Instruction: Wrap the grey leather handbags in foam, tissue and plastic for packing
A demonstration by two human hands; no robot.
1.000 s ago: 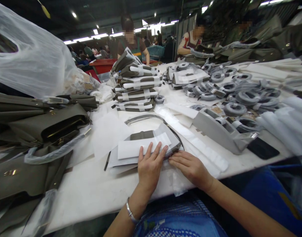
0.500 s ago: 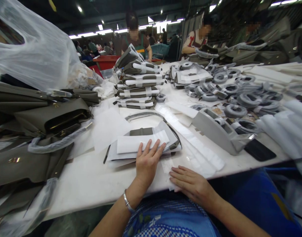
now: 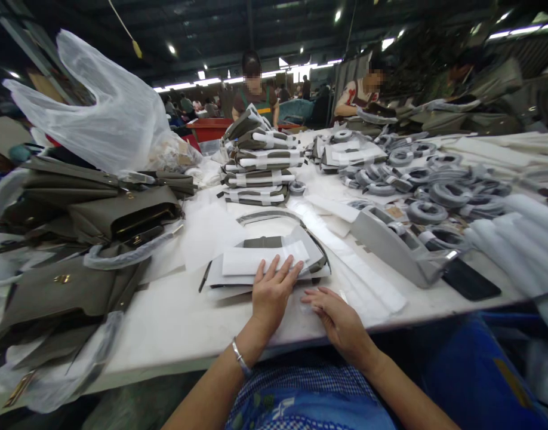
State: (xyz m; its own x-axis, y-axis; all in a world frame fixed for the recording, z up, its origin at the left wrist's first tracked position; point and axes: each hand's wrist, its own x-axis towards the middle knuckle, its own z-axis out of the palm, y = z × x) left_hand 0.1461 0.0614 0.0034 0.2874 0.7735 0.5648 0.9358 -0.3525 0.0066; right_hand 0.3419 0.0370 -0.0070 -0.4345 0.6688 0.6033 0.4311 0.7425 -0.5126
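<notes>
My left hand [image 3: 274, 289] lies with fingers spread on a folded white foam sheet [image 3: 242, 261]. That sheet covers a flat olive-grey handbag [image 3: 262, 242] with grey-white paper around it, and a dark strap [image 3: 274, 214] loops behind. Just right of the bag, my right hand [image 3: 339, 316] is low over the table edge, its fingers bent and close together. Something small and see-through seems to be at its fingertips, too faint to name. Beside that hand, long white plastic sleeves [image 3: 368, 280] run back across the table.
A grey tape dispenser [image 3: 385, 245] and a black phone [image 3: 471, 279] sit to the right, before many wrapped strap coils [image 3: 426, 211]. Olive handbags [image 3: 72, 280] are heaped at left. Wrapped bags [image 3: 258, 178] are stacked behind. Two co-workers stand across the table.
My right hand has risen slightly and its fingers have bent; the clear film that lay under it no longer shows flat there. The left hand stays on the foam. The view has tilted up.
</notes>
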